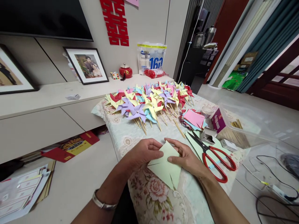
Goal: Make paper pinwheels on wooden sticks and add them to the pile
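Between my two hands is a pale green paper square (168, 169) with slits cut in from its corners. My left hand (147, 152) pinches its upper left edge with the thumb on top, and my right hand (181, 155) grips the upper right edge the same way. Red-handled scissors (207, 152) lie partly open to the right, on a larger pale green sheet (198, 149). Beyond the hands stand many finished paper pinwheels (153, 104) in purple, yellow, red and blue. A stack of cut paper squares (193, 119), pink on top, sits beside a few loose wooden sticks (179, 128).
A small open box (208, 136) of metal bits and a clear plastic bin (247, 137) with wooden sticks are at the right. A low cabinet (53, 107) with picture frames runs along the left wall. Black cables (275, 202) lie on the floor at right.
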A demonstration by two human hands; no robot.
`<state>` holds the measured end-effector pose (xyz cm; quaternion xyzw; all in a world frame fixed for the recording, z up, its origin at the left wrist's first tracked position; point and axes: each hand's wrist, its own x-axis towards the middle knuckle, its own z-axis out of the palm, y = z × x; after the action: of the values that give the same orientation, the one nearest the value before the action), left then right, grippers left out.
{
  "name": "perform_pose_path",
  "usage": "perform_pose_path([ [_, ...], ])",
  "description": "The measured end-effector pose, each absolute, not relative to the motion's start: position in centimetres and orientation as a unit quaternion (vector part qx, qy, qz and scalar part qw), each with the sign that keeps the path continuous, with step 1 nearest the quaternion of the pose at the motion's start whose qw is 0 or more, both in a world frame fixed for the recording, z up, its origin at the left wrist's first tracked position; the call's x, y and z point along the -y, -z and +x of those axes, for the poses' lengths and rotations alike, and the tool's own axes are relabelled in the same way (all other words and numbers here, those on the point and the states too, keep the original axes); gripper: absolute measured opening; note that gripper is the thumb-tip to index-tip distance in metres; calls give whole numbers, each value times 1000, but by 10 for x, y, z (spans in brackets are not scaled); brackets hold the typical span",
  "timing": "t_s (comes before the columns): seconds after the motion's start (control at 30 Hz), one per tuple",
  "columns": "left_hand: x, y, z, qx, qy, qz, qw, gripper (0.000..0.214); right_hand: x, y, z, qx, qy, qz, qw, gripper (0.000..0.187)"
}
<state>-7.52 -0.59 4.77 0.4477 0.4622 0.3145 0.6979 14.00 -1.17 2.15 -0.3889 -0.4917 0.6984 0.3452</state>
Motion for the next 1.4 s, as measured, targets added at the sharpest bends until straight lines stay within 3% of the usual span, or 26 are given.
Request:
perform_pose_path([
  [0.17, 2, -42, -63, -447, -273, 557, 644, 28, 11, -24, 139, 591, -609, -389, 359, 60],
  [0.33, 4, -33, -61, -488, -280, 554, 614, 24, 10, -21, 141, 579, -566, -436, 393, 54],
  [0.47, 10, -33, -55, -534, -358, 456, 615, 21, 11, -16, 146, 651, -275, -463, 534, 35],
  [0.6, 14, -31, -43, -533, -449, 372, 613, 19, 16, -18, 146, 728, -63, -400, 553, 25],
  [1.1, 8, -37, -32, -478, -567, 260, 619, 34, 26, -23, 131, 854, -9, -332, 401, 30],
  [1.4, 12, -58, -21, -484, -583, 225, 612, 23, 27, -22, 127, 849, 13, -354, 393, 13],
])
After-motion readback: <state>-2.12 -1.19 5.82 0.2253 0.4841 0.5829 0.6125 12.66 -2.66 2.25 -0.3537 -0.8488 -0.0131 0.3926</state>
